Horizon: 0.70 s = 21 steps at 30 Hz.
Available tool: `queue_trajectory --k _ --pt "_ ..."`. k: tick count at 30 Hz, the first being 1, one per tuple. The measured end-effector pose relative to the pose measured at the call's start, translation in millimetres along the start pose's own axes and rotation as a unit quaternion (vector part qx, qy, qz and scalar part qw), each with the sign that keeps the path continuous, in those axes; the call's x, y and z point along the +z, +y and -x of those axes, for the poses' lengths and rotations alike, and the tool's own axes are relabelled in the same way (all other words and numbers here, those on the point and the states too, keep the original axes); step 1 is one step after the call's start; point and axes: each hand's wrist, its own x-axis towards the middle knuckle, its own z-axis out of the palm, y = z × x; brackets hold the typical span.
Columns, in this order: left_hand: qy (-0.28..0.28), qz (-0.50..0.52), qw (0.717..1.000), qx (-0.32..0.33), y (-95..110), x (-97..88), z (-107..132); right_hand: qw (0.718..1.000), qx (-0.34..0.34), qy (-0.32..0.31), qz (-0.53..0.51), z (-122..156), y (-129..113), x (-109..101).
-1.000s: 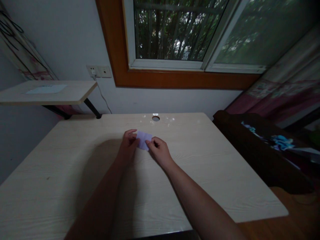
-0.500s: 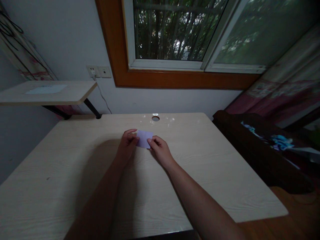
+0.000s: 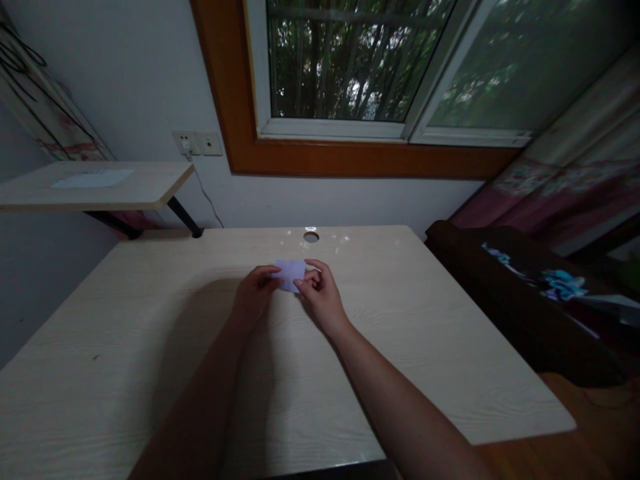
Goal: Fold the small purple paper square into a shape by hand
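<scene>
A small, roughly square piece of purple paper (image 3: 290, 274) is held over the pale wooden desk (image 3: 400, 320), near the middle of its far half. My left hand (image 3: 253, 293) pinches the paper's left side between thumb and fingers. At the right side, my right hand (image 3: 323, 297) grips the lower right edge with its thumb, while the index finger reaches to the upper right corner. Fingers behind the sheet are partly hidden. Whether the paper touches the desktop I cannot tell.
Behind my hands is a round cable hole (image 3: 311, 237) in the desk. A raised shelf (image 3: 150, 190) on black legs stands at the back left, with a pale sheet (image 3: 93, 179) on it. Dark furniture (image 3: 505, 293) with blue items is beyond the right edge.
My right index finger has lifted and stretched to the paper's upper right corner. The left fingers have closed down onto the paper's left side, and the sheet has tilted slightly.
</scene>
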Motion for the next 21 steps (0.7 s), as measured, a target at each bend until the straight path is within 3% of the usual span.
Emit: queue_trajectory --k 11,21 --pt "0.001 0.052 0.998 -0.022 13.9 2.0 2.0 0.976 -0.097 -0.014 0.193 1.4 -8.3 -5.1" --pt "0.007 -0.053 0.999 -0.003 8.5 -0.2 -0.6 0.977 -0.090 0.001 0.196 1.6 -6.5 -6.1"
